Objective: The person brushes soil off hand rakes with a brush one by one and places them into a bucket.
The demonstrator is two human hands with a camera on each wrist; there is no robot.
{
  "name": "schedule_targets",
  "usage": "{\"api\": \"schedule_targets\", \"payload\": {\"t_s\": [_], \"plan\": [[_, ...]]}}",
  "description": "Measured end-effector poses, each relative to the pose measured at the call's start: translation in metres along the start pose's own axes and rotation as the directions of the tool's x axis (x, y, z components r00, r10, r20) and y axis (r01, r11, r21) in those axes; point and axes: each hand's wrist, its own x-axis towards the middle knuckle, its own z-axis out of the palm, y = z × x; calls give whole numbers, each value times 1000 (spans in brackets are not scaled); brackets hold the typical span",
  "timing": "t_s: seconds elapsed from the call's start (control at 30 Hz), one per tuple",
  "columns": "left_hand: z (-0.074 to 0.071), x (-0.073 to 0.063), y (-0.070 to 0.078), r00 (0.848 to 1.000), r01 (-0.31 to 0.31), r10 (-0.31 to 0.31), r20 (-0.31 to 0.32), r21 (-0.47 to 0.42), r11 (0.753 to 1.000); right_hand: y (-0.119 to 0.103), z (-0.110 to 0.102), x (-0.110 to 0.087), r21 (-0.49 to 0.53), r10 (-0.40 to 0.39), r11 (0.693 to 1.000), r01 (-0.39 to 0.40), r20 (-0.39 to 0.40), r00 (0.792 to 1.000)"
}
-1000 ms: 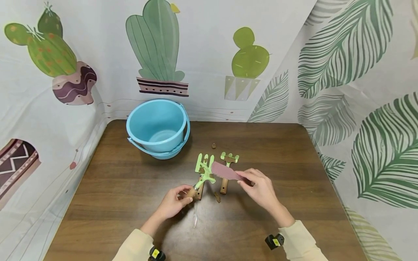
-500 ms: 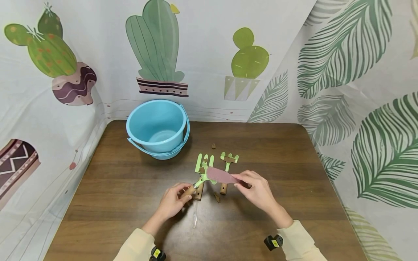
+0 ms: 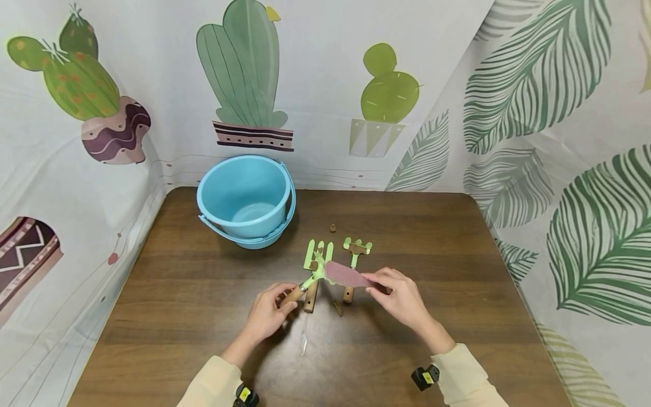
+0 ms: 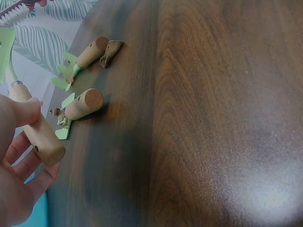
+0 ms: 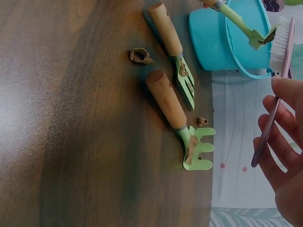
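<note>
My left hand (image 3: 267, 314) grips the wooden handle of a small green hand trowel (image 4: 40, 132), raised above the table. In my right hand (image 3: 402, 297) is a pink brush (image 3: 344, 275), pinched between thumb and fingers. Its white bristles (image 5: 280, 45) lie against the trowel's blade, where brown debris shows in the right wrist view. Beneath the trowel, a green hand fork (image 3: 310, 294) with a wooden handle lies on the table. A small green rake (image 5: 168, 101) lies to the right of it, a brown dry scrap resting across its head.
A light blue bucket (image 3: 244, 223) with its handle lowered stands at the back left. Brown dried scraps lie about the tools, one near the fork (image 5: 141, 56) and a small one farther back (image 3: 333, 228). A thin clear strip (image 3: 304, 339) lies in front.
The brush has moved down and left along the trowel's head, then slightly back to the right. My left hand has shifted a little to the left. The fork, rake and bucket stay put.
</note>
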Motion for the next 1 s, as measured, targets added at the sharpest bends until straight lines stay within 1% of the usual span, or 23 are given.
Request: {"api": "schedule_targets", "payload": {"t_s": [0.13, 0.23, 0.4, 0.5, 0.73, 1.0], "plan": [[0, 0, 0, 1000, 8, -8, 4, 6, 1000, 1, 1, -1, 33, 7, 999, -7, 9, 1000], [-1, 0, 1, 1000, 11, -11, 7, 6, 1000, 2, 2, -2, 60, 26, 998, -27, 18, 1000], [-1, 0, 0, 1000, 12, -12, 6, -7, 1000, 3, 3, -4, 95, 45, 994, -47, 21, 999], [-1, 0, 0, 1000, 17, -16, 1, -12, 1000, 4, 4, -5, 99, 47, 994, -49, 17, 999], [-1, -1, -2, 1000, 24, -25, -6, -39, 999, 9, 4, -6, 93, 76, 993, -79, 38, 996], [-1, -1, -2, 1000, 22, -23, -18, -37, 999, 13, 3, -8, 68, 84, 994, -86, 31, 996]]}}
